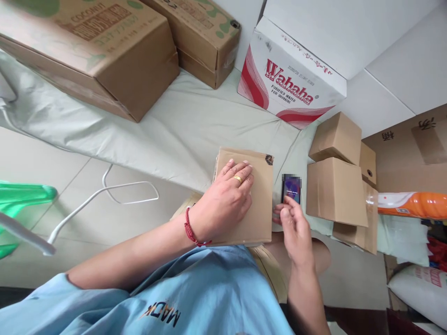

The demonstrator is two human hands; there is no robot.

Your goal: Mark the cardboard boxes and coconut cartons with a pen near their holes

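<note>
A small brown cardboard box [260,200] rests against my lap at the edge of the sheet-covered surface. A dark torn or stained spot marks its far right corner. My left hand [230,193] lies flat on top of the box, fingers extended and empty; it wears a gold ring and a red bracelet. Just right of the box, my right hand [295,228] hovers with loosely bent fingers, thumb and fingers apart. Its fingertips overlap the near end of a phone [291,187] with a lit screen; whether they touch it I cannot tell.
Large coconut cartons [139,79] stand at the back left. A white and red Wahaha water box [289,83] is at the back. Several small boxes [333,190] are stacked to the right, beside an orange bottle [419,205]. A white metal tube frame [101,190] stands left.
</note>
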